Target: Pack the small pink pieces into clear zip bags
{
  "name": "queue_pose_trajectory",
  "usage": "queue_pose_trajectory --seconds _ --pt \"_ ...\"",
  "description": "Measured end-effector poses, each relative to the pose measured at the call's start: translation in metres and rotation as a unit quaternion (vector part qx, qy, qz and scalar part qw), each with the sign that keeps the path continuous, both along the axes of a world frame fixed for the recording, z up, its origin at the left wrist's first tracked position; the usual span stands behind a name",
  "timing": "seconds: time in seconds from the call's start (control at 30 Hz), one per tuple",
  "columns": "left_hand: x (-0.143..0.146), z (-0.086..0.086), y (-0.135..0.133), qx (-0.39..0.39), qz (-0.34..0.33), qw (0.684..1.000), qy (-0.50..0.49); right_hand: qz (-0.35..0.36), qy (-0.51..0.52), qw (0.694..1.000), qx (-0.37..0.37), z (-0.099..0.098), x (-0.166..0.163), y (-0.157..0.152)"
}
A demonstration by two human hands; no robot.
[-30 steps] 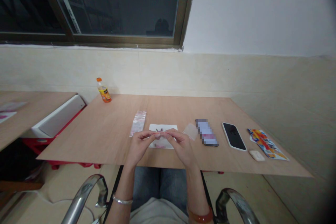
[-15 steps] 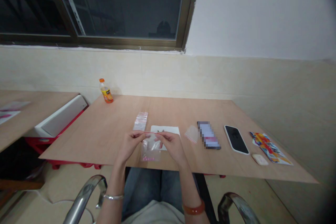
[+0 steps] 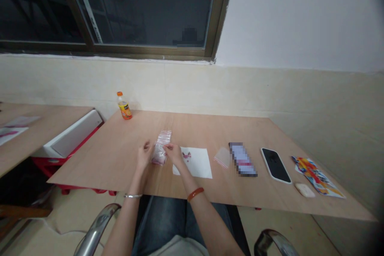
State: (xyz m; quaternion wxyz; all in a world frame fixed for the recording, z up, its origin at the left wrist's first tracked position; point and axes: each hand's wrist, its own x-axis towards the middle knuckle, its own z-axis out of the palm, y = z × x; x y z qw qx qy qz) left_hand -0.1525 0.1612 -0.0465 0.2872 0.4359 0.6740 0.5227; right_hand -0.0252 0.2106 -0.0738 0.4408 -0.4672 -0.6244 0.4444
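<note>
My right hand (image 3: pixel 174 154) pinches the top of a small clear zip bag (image 3: pixel 159 154) with pink bits inside, holding it down on the wooden table (image 3: pixel 120 152). My left hand (image 3: pixel 144 156) is beside the bag's left edge with fingers loosely curled and nothing visibly in them. Just beyond the bag lies a stack of empty clear bags with red strips (image 3: pixel 163 137). To the right is a white sheet of paper (image 3: pixel 196 163) with a few small pink pieces on it.
Right of the paper lie another small clear bag (image 3: pixel 222 157), a phone with a lit screen (image 3: pixel 242 159), a dark phone (image 3: pixel 275 165), a white case (image 3: pixel 305 190) and a colourful leaflet (image 3: pixel 318 176). An orange juice bottle (image 3: pixel 124 106) stands at the far left corner. Chair arms (image 3: pixel 96 228) flank my lap.
Both hands carried the small bag from in front of me, forward and left, down onto the table beside the bag stack. My left hand has let go of it.
</note>
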Motion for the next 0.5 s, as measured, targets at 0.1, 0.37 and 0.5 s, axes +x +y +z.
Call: queue_pose_trajectory --seconds 0.1,0.37,0.5 --pt "0.020 -0.017 -0.018 -0.019 0.039 0.974 0.224 -0.021 -0.025 0.999 0.006 -0.004 -0.003 0.008" --pt "0.056 -0.039 -0.042 -0.118 0.015 0.887 0.446 -0.057 -0.047 0.997 0.006 -0.010 0.001 0.015" --pt "0.058 -0.036 -0.042 -0.128 0.018 0.887 0.444 -0.094 -0.045 0.994 -0.009 -0.008 -0.001 0.016"
